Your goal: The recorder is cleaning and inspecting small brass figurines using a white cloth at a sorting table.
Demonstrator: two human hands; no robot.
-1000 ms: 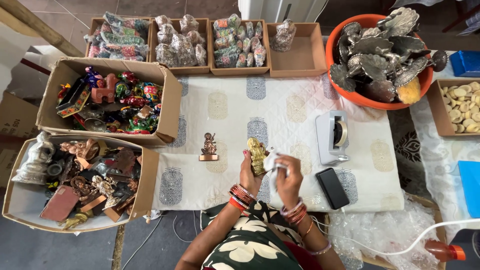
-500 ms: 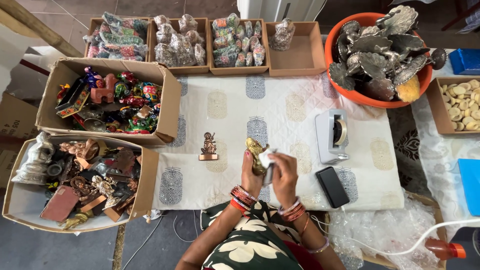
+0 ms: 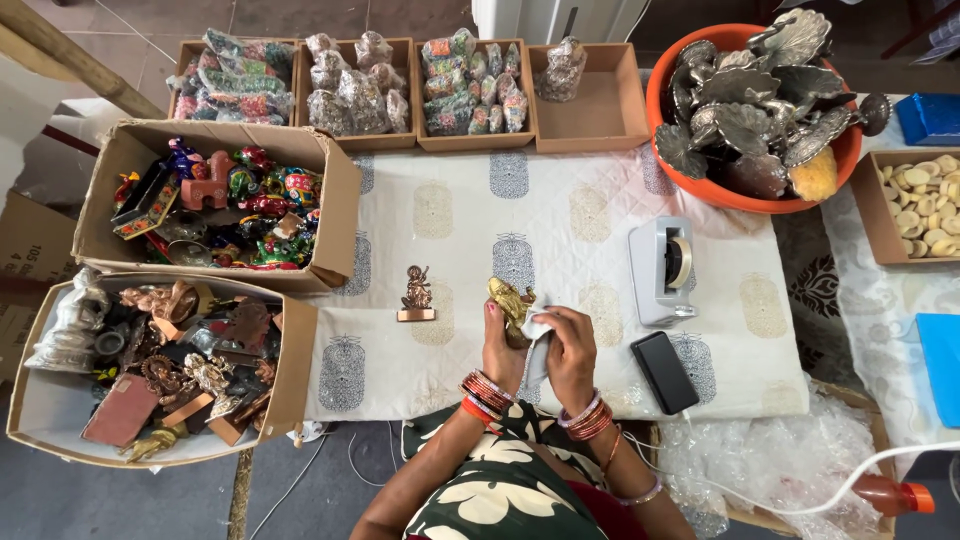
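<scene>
Left hand (image 3: 497, 345) grips a gold statue (image 3: 511, 303) low down; right hand (image 3: 570, 352) presses a cloth (image 3: 538, 333) on it. It looks hard, heavy, maybe slippery.

Gold figurine (image 3: 511, 302): small, shiny brass-yellow cast figure, detail too fine to make out. Held above the patterned cloth near the table's front edge, tilted with its top leaning left and away, base hidden in the fingers.

White cloth (image 3: 538, 338): small crumpled wad, pressed against the figurine's right lower side, partly covered by fingers, trailing down between the wrists.
</scene>
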